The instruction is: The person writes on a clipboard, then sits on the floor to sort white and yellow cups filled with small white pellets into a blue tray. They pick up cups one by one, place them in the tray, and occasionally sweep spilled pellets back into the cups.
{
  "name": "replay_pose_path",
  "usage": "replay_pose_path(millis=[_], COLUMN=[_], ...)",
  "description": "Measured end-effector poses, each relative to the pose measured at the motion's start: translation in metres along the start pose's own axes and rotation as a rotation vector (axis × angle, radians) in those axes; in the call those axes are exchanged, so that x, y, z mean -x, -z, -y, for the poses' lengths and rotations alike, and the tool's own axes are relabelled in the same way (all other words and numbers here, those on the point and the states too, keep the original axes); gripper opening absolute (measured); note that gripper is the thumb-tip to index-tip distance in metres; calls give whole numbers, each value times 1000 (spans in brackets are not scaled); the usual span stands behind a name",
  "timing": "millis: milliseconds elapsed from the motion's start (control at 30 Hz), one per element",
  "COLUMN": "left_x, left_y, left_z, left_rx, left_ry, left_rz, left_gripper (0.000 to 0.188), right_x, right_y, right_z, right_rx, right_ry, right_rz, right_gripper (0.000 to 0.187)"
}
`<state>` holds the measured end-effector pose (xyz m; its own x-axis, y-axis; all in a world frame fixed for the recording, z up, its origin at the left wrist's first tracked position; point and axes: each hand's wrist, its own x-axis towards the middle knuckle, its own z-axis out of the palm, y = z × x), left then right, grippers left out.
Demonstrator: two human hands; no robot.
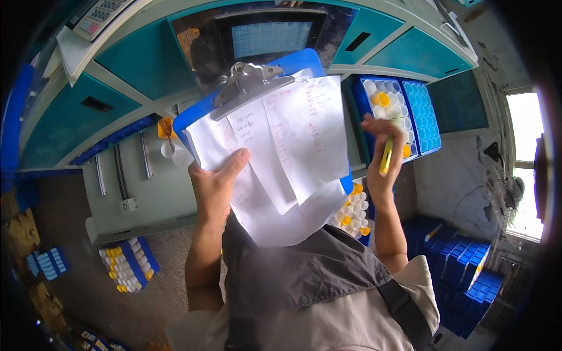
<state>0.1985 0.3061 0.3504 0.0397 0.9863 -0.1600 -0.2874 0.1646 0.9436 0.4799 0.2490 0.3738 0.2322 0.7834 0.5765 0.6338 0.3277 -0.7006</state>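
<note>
Teal panels (149, 61) span the bg beyond both my hands, w/ a lit screen (272, 38) set mid-way, straight past the clipboard (310, 60). Grey-green bench (170, 199) is L of my L hand, w/ white cups (167, 150) on its far side.

Hands are apart, both busy. L hand (213, 184) is clamped on the clipboard's L side, thumb flat on the papers (307, 134); other fingers mostly hidden, can't tell how they sit. Clipboard's btwn my hands, tilted, metal clip (249, 82) at its far end; sheets overlap, handwriting too small to read, lowest one hanging loose toward my apron (304, 272).

R hand (393, 137) is raised just R of the clipboard, off it, fingers curled w/ a yellow pen (386, 157) in their grip, 1 end pointing back at me. Just past R hand: 2 blue trays (359, 96) side by side, L one w/ white & orange caps, R one lt blue. Blue crates (465, 254) stacked low, well R of R forearm; bright window (525, 140) farther R.
</note>
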Motion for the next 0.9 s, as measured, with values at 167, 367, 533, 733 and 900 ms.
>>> replay_pose_path(millis=[167,367,533,733,900], left_x=[2,8,13,19,19], left_y=[-14,-19,-16,-14,-11], left_z=[5,5,3,-1,-3], left_rx=[-37,-57,-81,-103,-80], left_ry=[-8,-7,-31,-58,-147], left_rz=[47,94,54,93,42], left_gripper=[35,36,34,39,35], right_x=[-12,-18,-12,-12,-17], right_y=[-7,-47,-59,-65,-74], right_z=[38,43,37,46,56], right_rx=[152,301,161,119,50], right_ry=[101,446,456,408,434], right_rz=[247,188,99,71,107], right_gripper=[74,39,30,30,28])
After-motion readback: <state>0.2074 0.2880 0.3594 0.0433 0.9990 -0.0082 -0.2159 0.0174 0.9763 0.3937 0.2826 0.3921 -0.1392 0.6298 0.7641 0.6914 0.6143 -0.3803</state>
